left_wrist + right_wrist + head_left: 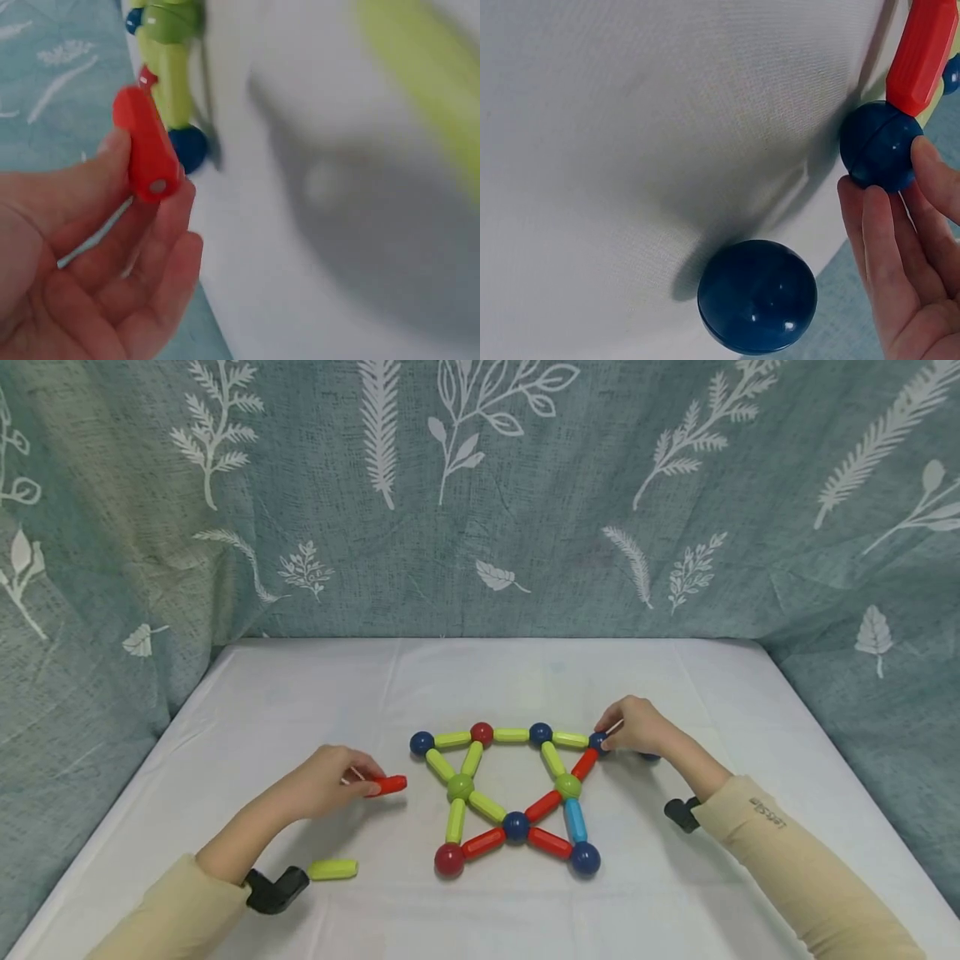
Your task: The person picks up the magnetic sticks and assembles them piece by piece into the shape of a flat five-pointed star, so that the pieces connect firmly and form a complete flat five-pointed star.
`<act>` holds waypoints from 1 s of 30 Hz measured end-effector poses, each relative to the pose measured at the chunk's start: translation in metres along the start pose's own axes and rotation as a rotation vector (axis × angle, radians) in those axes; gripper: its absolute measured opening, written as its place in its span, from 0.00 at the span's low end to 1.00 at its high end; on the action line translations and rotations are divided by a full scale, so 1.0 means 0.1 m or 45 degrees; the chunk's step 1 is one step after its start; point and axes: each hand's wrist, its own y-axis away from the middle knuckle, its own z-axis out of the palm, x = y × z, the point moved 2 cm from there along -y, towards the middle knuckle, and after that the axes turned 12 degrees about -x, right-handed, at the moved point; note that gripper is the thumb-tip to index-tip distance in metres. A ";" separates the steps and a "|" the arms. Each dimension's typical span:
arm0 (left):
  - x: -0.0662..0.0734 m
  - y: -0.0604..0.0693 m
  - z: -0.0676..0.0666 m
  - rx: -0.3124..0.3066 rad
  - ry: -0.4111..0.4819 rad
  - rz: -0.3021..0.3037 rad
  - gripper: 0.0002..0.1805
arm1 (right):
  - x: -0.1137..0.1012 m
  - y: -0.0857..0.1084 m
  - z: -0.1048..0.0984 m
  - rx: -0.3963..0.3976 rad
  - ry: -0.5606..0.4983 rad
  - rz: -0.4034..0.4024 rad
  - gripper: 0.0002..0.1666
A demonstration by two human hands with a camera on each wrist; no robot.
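My left hand [326,782] pinches a loose red magnetic rod [390,785] above the table, left of a flat frame of rods and balls. One end of that rod [146,142] shows a small metal disc in the left wrist view. At the frame's upper right corner, my right hand [639,724] grips a dark blue ball [881,146] between thumb and fingers. A red rod [922,56] and a yellow-green rod [570,740] meet this ball. Green balls [460,787], red balls [449,860] and blue balls join the other rods, including one light blue rod [574,820].
A loose dark blue ball [757,296] lies on the table beyond my right hand, mostly hidden by the wrist in the head view. Near my left sleeve lies a loose yellow-green rod [333,869]. A leaf-patterned curtain [480,552] hangs behind the white table [315,693].
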 end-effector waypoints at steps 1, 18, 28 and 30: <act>0.05 -0.08 -0.03 0.022 -0.001 -0.021 0.06 | 0.00 0.00 0.00 0.002 -0.003 0.002 0.12; 0.59 -1.44 -0.03 0.314 0.447 -0.231 0.12 | 0.01 -0.01 -0.02 -0.011 -0.042 0.029 0.11; 0.52 -1.60 0.13 0.299 0.461 -0.402 0.14 | -0.01 -0.01 -0.01 -0.013 -0.024 0.018 0.11; 0.53 -1.60 0.15 0.296 0.441 -0.404 0.14 | -0.01 -0.01 0.00 -0.014 -0.027 0.021 0.11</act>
